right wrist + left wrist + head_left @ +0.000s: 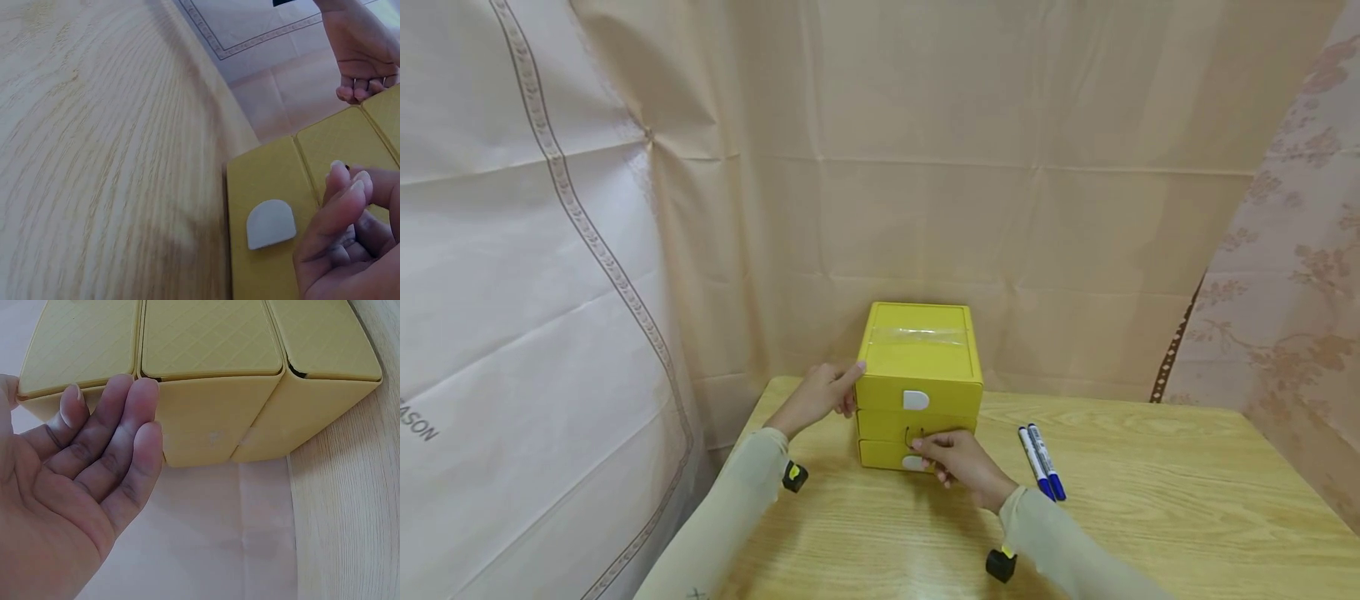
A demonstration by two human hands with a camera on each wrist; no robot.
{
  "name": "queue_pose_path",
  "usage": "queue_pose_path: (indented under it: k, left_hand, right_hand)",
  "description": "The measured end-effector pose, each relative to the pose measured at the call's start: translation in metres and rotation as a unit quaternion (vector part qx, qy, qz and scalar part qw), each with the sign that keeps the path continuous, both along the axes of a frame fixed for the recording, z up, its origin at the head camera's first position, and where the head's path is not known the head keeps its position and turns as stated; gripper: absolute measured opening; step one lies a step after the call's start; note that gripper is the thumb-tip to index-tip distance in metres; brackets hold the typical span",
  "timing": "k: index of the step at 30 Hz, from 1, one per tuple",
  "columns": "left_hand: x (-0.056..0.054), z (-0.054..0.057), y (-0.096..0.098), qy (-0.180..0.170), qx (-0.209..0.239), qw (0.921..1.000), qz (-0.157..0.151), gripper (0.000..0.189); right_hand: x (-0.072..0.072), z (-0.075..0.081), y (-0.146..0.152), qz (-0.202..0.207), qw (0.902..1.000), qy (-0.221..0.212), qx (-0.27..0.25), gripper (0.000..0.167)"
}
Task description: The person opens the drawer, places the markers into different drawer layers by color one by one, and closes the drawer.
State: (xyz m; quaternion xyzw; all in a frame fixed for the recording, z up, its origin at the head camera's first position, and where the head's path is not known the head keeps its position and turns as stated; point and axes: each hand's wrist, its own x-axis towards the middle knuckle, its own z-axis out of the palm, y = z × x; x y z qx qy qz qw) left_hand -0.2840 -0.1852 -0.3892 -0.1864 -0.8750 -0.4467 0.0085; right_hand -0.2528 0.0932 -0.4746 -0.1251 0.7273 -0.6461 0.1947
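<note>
A yellow box of three stacked drawers stands on the table. White tabs mark the top drawer and the bottom one, while a thin black cord loop hangs on the middle front. My right hand pinches that cord between thumb and fingertips; in the right wrist view the fingers hide most of it. At the box's upper left edge, my left hand rests its thumb, its other fingers loosely bent along the side. Those fingers show against the box in the left wrist view.
Two blue-capped markers lie side by side on the wooden table, right of the box. Clear tape crosses the box top. Cloth curtains hang behind and at both sides.
</note>
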Motion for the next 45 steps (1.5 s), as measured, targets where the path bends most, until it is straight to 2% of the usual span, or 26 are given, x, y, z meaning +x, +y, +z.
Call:
queue_pose_path:
  k: [6, 22, 30, 40, 45]
  left_hand:
    - [0.000, 0.000, 0.000, -0.005, 0.005, 1.0000, 0.004, 0.068]
    - [0.001, 0.000, 0.001, -0.012, 0.003, 0.9999, 0.009, 0.071]
    - [0.002, 0.002, 0.000, -0.003, -0.003, 1.0000, -0.001, 0.070]
    - [-0.003, 0.003, -0.005, 0.021, -0.023, 0.9994, -0.016, 0.065]
    - [-0.004, 0.006, -0.003, 0.029, -0.024, 0.9991, -0.020, 0.061]
  right_hand:
    - [0.002, -0.005, 0.004, 0.021, 0.9996, -0.013, 0.012, 0.037]
    - [0.004, -0.019, 0.009, 0.026, 0.9978, -0.057, 0.023, 0.045]
    - [0.000, -0.026, 0.006, 0.004, 0.9973, -0.070, 0.024, 0.049]
    - [0.002, -0.027, 0.000, -0.009, 0.9970, -0.068, 0.036, 0.051]
    - [0.002, -0.028, -0.001, -0.019, 0.9960, -0.080, 0.033, 0.053]
